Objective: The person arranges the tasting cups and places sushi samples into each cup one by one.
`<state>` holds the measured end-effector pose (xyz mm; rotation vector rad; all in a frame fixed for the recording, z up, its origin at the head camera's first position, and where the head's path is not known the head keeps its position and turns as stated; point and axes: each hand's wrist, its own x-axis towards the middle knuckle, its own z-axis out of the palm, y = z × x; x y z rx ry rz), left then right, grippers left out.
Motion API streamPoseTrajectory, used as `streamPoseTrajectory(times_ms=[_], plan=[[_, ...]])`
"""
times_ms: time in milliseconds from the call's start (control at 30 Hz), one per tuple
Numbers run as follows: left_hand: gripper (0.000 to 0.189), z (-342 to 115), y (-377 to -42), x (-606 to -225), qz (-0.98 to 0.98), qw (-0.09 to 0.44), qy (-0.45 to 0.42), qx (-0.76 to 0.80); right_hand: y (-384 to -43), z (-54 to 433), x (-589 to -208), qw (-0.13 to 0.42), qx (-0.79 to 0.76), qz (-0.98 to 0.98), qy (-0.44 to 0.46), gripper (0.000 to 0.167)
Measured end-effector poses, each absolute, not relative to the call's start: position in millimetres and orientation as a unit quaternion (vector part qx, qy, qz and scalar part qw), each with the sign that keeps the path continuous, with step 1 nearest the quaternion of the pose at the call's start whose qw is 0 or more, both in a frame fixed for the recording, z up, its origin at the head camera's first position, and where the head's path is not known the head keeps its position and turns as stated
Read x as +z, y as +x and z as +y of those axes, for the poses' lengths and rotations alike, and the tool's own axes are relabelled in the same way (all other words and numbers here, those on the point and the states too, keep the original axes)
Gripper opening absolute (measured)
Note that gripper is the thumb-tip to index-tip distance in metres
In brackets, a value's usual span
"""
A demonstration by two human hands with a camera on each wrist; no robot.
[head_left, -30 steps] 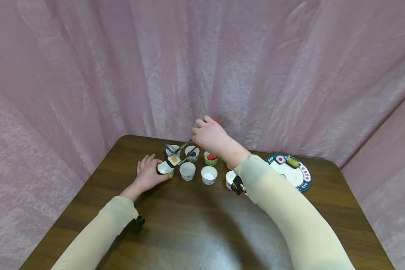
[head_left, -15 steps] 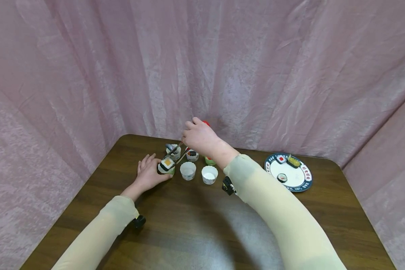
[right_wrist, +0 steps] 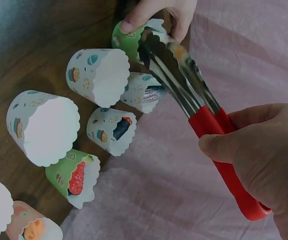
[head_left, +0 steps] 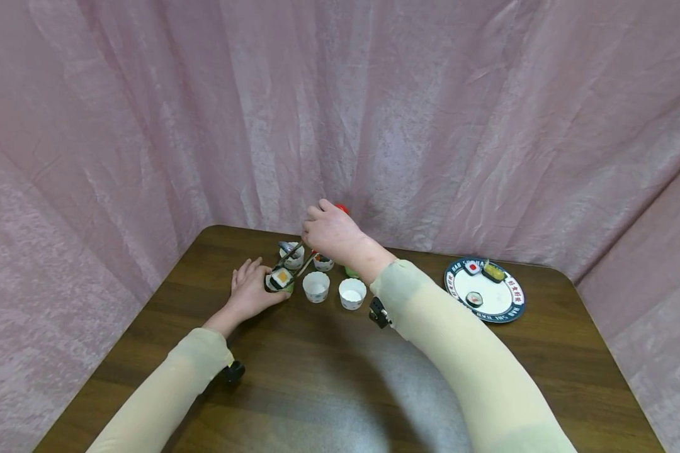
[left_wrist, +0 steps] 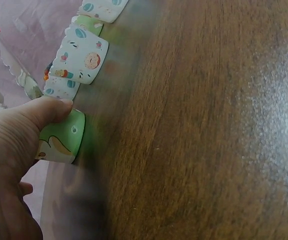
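My left hand (head_left: 250, 292) grips a green paper baking cup (left_wrist: 66, 137) at the left end of the cups, thumb on its near side. In my right hand (right_wrist: 264, 155) are metal tongs (right_wrist: 211, 125) with red handles. Their tips reach down to the green cup's mouth. A sushi piece (head_left: 281, 277) with a yellow centre and black wrap shows between the tong tips, at the cup's opening in the head view. The tong tips cover most of that mouth in the right wrist view.
White patterned cups (right_wrist: 96, 77) stand beside the green one. Behind them, smaller cups hold a silvery piece (right_wrist: 154, 94), a dark piece (right_wrist: 121, 129), a red piece (right_wrist: 77, 177) and an orange piece (right_wrist: 34, 230). A blue-rimmed plate (head_left: 492, 306) with three sushi pieces lies right.
My right hand has moved left with the tongs, bringing the sushi piece over and down to the green cup's mouth. My left hand has stayed on the cup.
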<state>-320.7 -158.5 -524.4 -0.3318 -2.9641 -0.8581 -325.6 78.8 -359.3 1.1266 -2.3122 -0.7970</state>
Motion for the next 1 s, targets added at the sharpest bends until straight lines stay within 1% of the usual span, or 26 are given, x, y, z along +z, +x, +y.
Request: streamPoseTrajectory(times_ms=[233,400,667,733,800,967,1000], plan=[[0.068,-157,-320,-523,-0.955,0.023,-0.108,-0.277,-322,86,-356,0.223,-0.272,-0.844,0.406,0.021],[0.069,-157,-321,-524,-0.953,0.027,-0.113,-0.28,-321,97,-354,0.217,-0.274,-0.848,0.398,0.019],[0.069,-157,-322,-526,-0.953,0.023,-0.113,-0.28,-317,120,-354,0.258,-0.261,-0.837,0.405,0.013],[0.069,-159,-322,-525,-0.953,0.023,-0.113,-0.28,-316,126,-354,0.263,-0.259,-0.836,0.405,0.011],[0.068,-160,-323,-524,-0.953,0.025,-0.114,-0.279,-314,131,-352,0.257,-0.263,-0.839,0.4,0.01],[0.069,-166,-324,-524,-0.954,0.023,-0.115,-0.275,-313,139,-351,0.252,-0.256,-0.846,0.394,0.017],[0.071,-168,-325,-524,-0.954,0.021,-0.117,-0.274,-313,141,-350,0.252,-0.254,-0.847,0.393,0.015]])
